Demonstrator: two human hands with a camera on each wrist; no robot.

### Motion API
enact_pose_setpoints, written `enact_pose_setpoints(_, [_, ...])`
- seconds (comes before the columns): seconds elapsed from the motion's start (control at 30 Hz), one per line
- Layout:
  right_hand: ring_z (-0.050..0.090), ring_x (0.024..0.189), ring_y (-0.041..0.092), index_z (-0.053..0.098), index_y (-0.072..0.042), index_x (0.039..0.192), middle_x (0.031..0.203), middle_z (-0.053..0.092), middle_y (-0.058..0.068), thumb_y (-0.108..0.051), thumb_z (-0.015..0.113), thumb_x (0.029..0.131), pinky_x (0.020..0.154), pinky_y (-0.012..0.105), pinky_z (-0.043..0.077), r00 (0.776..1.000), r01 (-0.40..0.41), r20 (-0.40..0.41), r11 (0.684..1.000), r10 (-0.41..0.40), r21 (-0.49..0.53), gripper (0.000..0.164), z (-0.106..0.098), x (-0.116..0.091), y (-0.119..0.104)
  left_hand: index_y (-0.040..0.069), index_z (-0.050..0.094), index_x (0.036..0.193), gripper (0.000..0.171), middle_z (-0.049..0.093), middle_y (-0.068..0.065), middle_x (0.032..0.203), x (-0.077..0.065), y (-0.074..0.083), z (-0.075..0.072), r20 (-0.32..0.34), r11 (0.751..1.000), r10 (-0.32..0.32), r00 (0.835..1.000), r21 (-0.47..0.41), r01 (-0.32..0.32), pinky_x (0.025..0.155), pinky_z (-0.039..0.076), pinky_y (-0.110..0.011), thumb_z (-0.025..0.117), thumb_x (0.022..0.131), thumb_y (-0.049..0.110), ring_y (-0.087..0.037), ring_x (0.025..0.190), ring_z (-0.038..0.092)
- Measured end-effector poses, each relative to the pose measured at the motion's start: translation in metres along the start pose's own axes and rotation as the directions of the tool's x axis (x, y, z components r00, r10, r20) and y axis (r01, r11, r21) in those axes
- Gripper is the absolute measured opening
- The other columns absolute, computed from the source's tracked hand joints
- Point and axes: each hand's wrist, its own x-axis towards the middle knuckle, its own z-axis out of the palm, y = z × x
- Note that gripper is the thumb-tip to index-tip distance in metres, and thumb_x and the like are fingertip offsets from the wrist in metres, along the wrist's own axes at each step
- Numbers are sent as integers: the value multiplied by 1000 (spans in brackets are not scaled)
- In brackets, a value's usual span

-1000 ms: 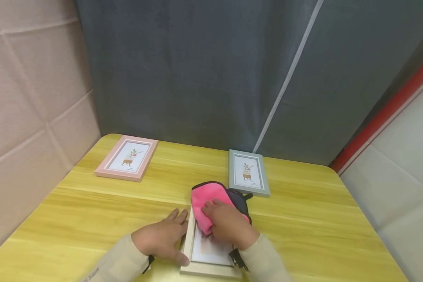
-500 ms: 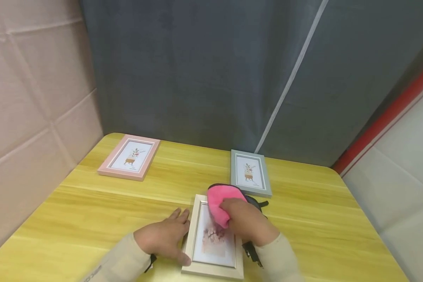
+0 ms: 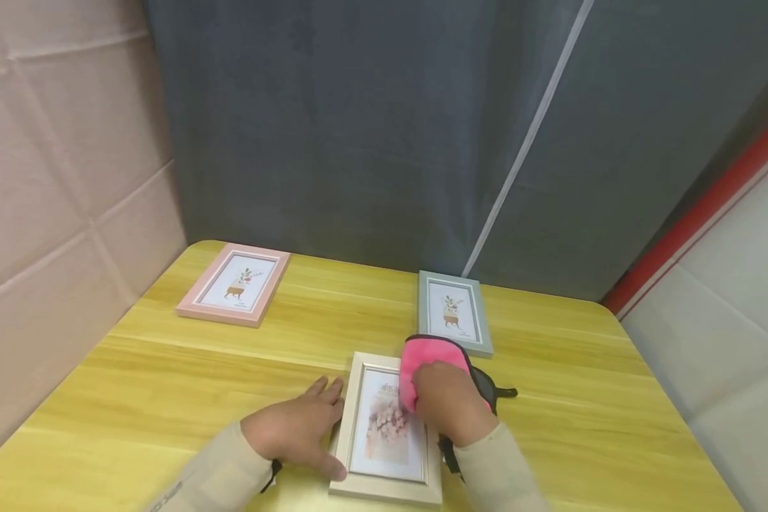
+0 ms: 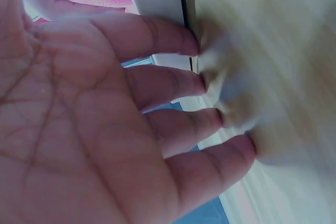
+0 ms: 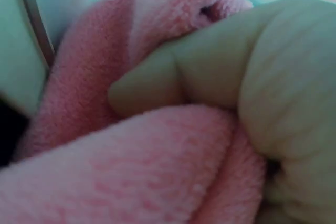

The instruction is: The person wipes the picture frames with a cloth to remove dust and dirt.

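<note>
Here's the right hand (image 3: 449,400), fingers curled into a bunched pink cloth (image 3: 430,352), and that cloth sits right over the far right corner of the cream frame (image 3: 390,434)! The right wrist view shows fleecy folds bulging about the grip; the cloth has a black edge, and a dark strap (image 3: 505,392) pokes out to its right. Over to the left hand (image 3: 297,430): wide open, nothing in its grasp, fingers straight and spread beside the frame's left side, thumb at its near left corner. The left wrist view puts those fingertips down on the table (image 3: 582,398). The cream frame lies flat at the near middle, face up, its blossom print in plain sight between the hands. Just beyond the cloth, the grey frame (image 3: 453,313) lies face up; whether the two touch, I can't tell. Well apart at far left, there's the pink frame (image 3: 235,284), flat too, with a potted-plant print like the grey one's. Behind the table hangs a dark curtain (image 3: 358,128), crossed by a pale slanting strip (image 3: 531,135), and a red band (image 3: 710,199) slopes down the right side.
</note>
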Motion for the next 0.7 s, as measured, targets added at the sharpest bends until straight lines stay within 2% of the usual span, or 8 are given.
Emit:
enact_pose_setpoints(0.13, [46, 70, 17, 62, -13, 73, 70, 52, -2, -8, 74, 81, 66, 32, 45, 999, 38, -21, 999, -39, -33, 15, 6, 2, -6, -9, 48, 140, 103, 22, -27, 158, 1, 0, 0, -9, 1000, 5, 1000, 2, -5, 113, 26, -57, 84, 67, 55, -49, 144, 15])
enact_pose_setpoints(0.23, [59, 92, 21, 71, -12, 90, 93, 68, 2, -8, 75, 81, 83, 34, 52, 994, 104, -17, 993, -105, -63, 11, 11, 5, -12, -8, 49, 141, 103, 24, -27, 158, 1, -1, 1, -17, 1000, 13, 1000, -2, -13, 113, 26, -57, 85, 67, 54, -50, 144, 16])
enact_pose_setpoints(0.3, [59, 115, 25, 73, -12, 109, 118, 69, 4, -9, 75, 82, 98, 37, 49, 987, 161, -2, 984, -162, -76, 27, 15, 8, -16, -7, 49, 141, 102, 24, -27, 157, 1, -1, 1, -19, 1000, 19, 1000, -2, -19, 113, 27, -57, 85, 67, 54, -50, 144, 17])
enact_pose_setpoints(0.37, [48, 134, 28, 69, -13, 127, 138, 60, 5, -10, 75, 83, 108, 40, 40, 978, 210, 9, 975, -209, -79, 44, 18, 9, -20, -7, 50, 141, 101, 25, -27, 157, 2, -2, 2, -21, 1000, 25, 999, 0, -25, 113, 27, -57, 85, 67, 54, -50, 144, 17])
enact_pose_setpoints(0.43, [41, 139, 28, 63, -14, 135, 144, 55, 5, -11, 74, 84, 111, 41, 36, 973, 231, 24, 971, -229, -70, 52, 19, 10, -22, -7, 50, 140, 101, 26, -27, 157, 2, -2, 2, -23, 999, 33, 999, 6, -33, 113, 27, -56, 84, 68, 54, -50, 143, 18])
enact_pose_setpoints(0.7, [39, 141, 26, 59, -14, 140, 147, 51, 4, -10, 72, 87, 113, 43, 34, 980, 193, 49, 981, -192, -19, 54, 13, 6, -19, -7, 51, 139, 101, 26, -28, 157, 2, -1, 2, -34, 999, 32, 999, 3, -32, 112, 28, -57, 85, 66, 55, -50, 143, 19])
